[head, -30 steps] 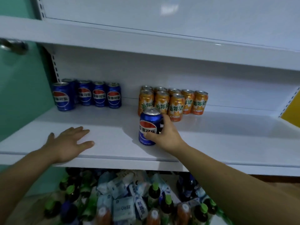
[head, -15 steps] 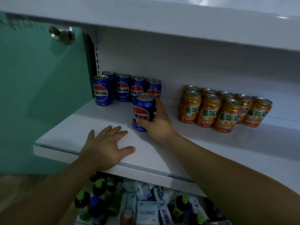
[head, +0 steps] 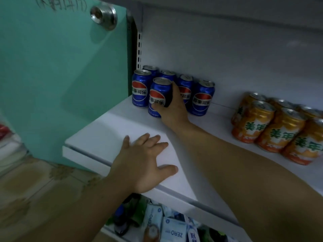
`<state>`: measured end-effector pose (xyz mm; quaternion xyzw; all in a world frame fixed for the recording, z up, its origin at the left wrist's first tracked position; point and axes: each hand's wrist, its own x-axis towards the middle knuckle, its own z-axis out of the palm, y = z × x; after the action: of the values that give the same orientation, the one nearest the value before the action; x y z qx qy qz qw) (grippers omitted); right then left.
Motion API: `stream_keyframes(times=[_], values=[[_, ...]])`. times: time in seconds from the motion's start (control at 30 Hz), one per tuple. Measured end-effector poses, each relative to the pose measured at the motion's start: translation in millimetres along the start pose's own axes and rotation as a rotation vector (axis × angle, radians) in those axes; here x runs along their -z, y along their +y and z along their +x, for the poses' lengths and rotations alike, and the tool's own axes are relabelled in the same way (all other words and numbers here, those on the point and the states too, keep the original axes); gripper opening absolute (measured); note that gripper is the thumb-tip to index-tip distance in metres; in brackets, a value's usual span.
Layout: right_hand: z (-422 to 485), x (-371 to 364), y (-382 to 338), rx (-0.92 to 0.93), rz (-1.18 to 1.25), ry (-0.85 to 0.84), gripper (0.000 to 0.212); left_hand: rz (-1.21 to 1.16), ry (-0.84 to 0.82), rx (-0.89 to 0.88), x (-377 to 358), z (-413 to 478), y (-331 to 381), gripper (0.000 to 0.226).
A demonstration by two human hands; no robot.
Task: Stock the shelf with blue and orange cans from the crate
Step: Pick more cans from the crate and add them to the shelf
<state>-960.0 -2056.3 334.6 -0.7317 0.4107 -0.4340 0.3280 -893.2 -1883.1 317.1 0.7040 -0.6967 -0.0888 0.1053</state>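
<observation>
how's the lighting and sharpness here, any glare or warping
Head view: dim overall; small glare on the metal door knob; label on the front blue can sharp; orange cans at the right edge lean, likely wide-lens distortion; floor at lower left blurred.

The blue cans (head: 201, 100) carry the characters 百事可乐 across a red, white and blue roundel. The orange cans (head: 251, 124) show 美年 in green. A pale packet (head: 175, 232) below reads ZERO, and the black handwriting atop the green door (head: 52, 49) is illegible.
</observation>
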Motion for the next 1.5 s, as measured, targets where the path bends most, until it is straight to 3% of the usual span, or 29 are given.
stream_keyframes(times=[0.17, 0.27, 0.43, 0.6, 0.67, 0.8, 0.93, 1.07, 1.2, 1.33, 1.5], values=[[15, -9, 6, -0.014, -0.088, 0.04, 0.09, 0.004, -0.014, 0.001, -1, 1, -2, 0.079], [18, -13, 8, -0.023, -0.117, 0.062, 0.091, -0.008, -0.006, 0.004, -3, 1, -3, 0.082], [13, -4, -1, -0.106, -0.172, -0.035, 0.095, 0.003, -0.01, 0.018, -2, 2, -3, 0.079], [-28, 60, -13, -0.145, -0.372, -0.168, 0.072, 0.045, -0.095, 0.028, 9, 4, -2, 0.077], [-51, 99, -19, -0.191, -0.524, -0.212, 0.072, 0.02, -0.116, 0.032, 13, 2, -2, 0.076], [-109, 180, -27, -0.288, -0.821, -0.179, 0.066, 0.021, -0.194, 0.072, 20, 2, 16, 0.079], [-188, 258, -26, -0.306, -0.897, -0.068, 0.057, -0.054, -0.243, -0.226, 11, -4, 125, 0.08], [-276, 335, -22, -0.568, -0.946, 0.062, 0.072, -0.052, -0.3, -0.623, -23, -42, 258, 0.075], [-387, 406, -12, -0.738, -0.982, 0.183, 0.073, 0.062, -0.351, -0.962, -64, -94, 360, 0.068], [-512, 449, -1, -0.983, -0.993, 0.334, 0.073, 0.139, -0.446, -1.164, -124, -147, 438, 0.072], [-657, 454, 18, -1.283, -0.845, 0.512, 0.068, 0.265, -0.673, -1.315, -213, -220, 497, 0.07]])
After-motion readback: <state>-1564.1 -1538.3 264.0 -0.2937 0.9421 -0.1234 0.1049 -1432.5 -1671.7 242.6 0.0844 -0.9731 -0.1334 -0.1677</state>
